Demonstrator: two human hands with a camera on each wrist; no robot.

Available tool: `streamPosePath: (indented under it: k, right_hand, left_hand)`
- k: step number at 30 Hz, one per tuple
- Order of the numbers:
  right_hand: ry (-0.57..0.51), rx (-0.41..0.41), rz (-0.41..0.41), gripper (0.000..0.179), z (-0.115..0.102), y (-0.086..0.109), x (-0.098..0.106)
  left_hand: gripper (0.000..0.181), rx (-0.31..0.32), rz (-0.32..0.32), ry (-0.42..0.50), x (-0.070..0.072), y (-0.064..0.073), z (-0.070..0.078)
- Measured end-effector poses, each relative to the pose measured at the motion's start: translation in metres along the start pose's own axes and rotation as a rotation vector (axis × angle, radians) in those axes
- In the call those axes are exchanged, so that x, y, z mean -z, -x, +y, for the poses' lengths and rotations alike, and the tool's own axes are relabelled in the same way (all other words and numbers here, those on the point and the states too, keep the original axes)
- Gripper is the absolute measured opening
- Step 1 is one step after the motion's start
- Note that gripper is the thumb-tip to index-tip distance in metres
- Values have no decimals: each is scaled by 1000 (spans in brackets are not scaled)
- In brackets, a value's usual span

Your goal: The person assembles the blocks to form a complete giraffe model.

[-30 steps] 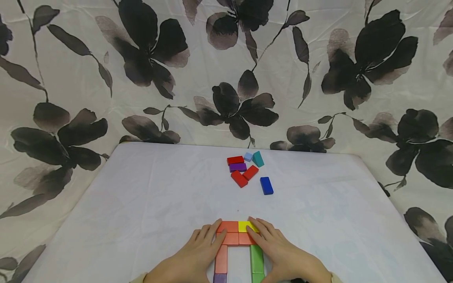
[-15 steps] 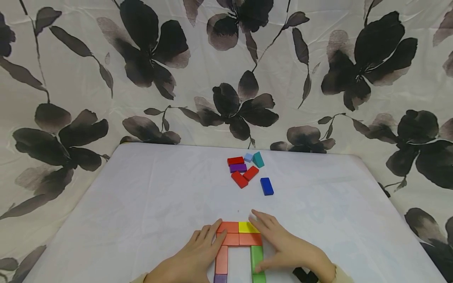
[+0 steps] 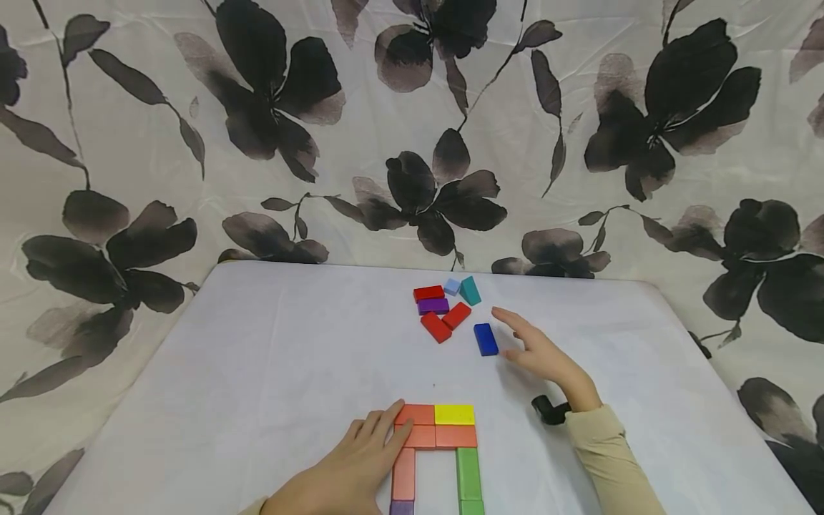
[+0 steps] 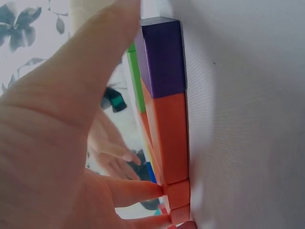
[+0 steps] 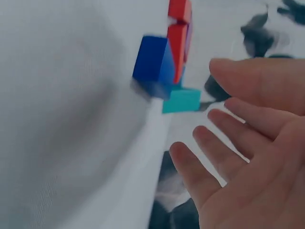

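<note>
On the table lies a frame of blocks: orange blocks (image 3: 403,473) and a purple block (image 4: 163,59) down the left, green blocks (image 3: 468,473) down the right, orange ones and a yellow block (image 3: 454,415) across the top. My left hand (image 3: 357,458) rests along its left side, fingertips touching the top left corner with fingers extended. My right hand (image 3: 541,354) is open and holds nothing, its fingers spread just right of a dark blue block (image 3: 486,340). In the right wrist view that blue block (image 5: 155,64) stands apart from the fingertips.
Beyond the blue block lie several loose blocks: red blocks (image 3: 436,327), a purple block (image 3: 433,306), a light blue block (image 3: 452,286) and a teal triangular block (image 3: 471,290). A black wrist camera (image 3: 550,410) is on the right wrist. Floral cloth (image 3: 412,129) hangs behind the table.
My right hand has left the right side of the block frame and moved forward to beside the dark blue block. My left hand has stayed in place.
</note>
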State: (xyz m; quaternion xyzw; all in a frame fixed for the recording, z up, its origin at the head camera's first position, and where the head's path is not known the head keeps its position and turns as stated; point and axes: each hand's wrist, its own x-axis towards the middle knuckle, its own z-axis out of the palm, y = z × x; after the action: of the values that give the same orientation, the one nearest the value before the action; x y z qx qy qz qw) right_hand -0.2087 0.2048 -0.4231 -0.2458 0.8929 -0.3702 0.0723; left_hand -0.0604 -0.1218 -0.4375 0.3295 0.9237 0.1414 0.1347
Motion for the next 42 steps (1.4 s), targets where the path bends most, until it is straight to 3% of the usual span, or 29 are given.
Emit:
streamPosePath:
  k: [7, 13, 21, 30, 35, 42]
  right_hand:
    - [-140, -87, -59, 82, 29, -8, -2]
    - [-140, -48, -101, 82, 40, -9, -7]
    - [-55, 10, -129, 67, 36, -12, -11]
    - [15, -79, -74, 57, 25, -8, -11]
    - [40, -116, -73, 54, 18, 2, -14]
    - [135, -65, -82, 52, 3, 22, -20]
  left_hand:
    - [127, 3, -9, 2, 0, 0, 2]
    - [128, 14, -14, -17, 1, 0, 2]
    - [127, 12, -23, -5, 0, 0, 2]
    - [127, -1, -7, -43, 2, 0, 3]
    - [127, -10, -1, -47, 2, 0, 2]
    - [128, -5, -1, -55, 2, 0, 0]
